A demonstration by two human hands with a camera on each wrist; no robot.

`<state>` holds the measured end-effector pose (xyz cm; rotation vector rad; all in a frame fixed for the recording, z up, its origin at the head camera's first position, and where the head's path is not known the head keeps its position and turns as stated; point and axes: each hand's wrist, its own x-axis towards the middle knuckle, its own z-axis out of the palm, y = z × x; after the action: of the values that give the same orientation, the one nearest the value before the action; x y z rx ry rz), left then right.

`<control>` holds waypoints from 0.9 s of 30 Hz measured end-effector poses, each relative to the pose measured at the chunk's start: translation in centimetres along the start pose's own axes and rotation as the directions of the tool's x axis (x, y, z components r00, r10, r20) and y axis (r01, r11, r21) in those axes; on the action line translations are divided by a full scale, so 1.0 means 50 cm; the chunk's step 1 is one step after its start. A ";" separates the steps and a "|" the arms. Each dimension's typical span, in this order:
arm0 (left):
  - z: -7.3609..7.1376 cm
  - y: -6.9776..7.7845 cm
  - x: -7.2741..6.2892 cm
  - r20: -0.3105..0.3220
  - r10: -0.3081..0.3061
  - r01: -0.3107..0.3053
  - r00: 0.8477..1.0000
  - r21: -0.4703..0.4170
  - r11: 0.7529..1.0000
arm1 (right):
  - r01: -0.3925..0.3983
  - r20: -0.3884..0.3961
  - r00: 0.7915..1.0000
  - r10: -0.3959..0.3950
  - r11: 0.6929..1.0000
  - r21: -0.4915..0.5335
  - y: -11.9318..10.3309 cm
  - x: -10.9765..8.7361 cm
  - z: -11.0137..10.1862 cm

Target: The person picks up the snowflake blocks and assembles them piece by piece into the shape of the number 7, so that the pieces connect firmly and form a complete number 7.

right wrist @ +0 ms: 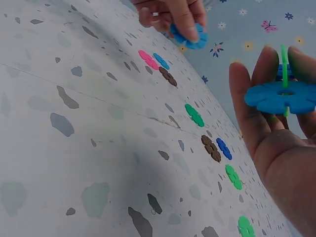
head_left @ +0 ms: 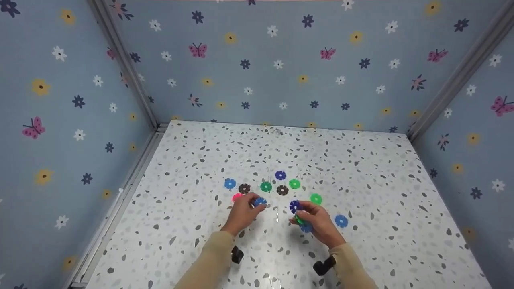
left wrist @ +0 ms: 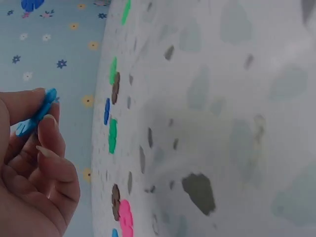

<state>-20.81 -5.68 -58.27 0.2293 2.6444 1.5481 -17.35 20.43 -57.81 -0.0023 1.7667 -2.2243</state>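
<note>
Left wrist: blue disc [left wrist: 40,114] aslant, top rightward.

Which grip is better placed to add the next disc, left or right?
Probably the left grip: it pinches a single light blue disc, while the right grip already holds the slotted-together discs.

Blue flowered walls [head_left: 265,52] — grey posts [head_left: 456,80] — white speckled surface [head_left: 381,172].

I see the left arm [head_left: 209,259] and right arm [head_left: 352,265] slant in from the frame's bottom edge, the left hand [head_left: 242,212] pinching just below centre, the right hand [head_left: 320,223] gripping with curled fingers further right.
</note>
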 end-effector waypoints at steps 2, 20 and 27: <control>0.005 0.015 0.001 0.039 0.039 -0.036 0.998 -0.078 0.996 | -0.012 -0.009 1.000 0.012 1.000 -0.014 0.000 0.000 0.003; 0.029 0.076 0.011 0.097 0.107 -0.073 0.990 -0.301 0.951 | -0.054 -0.007 0.999 0.054 0.999 0.001 0.000 -0.001 0.011; 0.032 0.093 0.006 0.094 0.117 -0.082 0.989 -0.318 0.944 | -0.038 0.030 0.999 0.039 0.999 -0.014 0.001 0.002 0.014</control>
<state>-20.46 -2.00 -54.98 0.4203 2.2920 1.8971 -17.30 19.73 -57.73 -0.0053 1.7506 -2.1742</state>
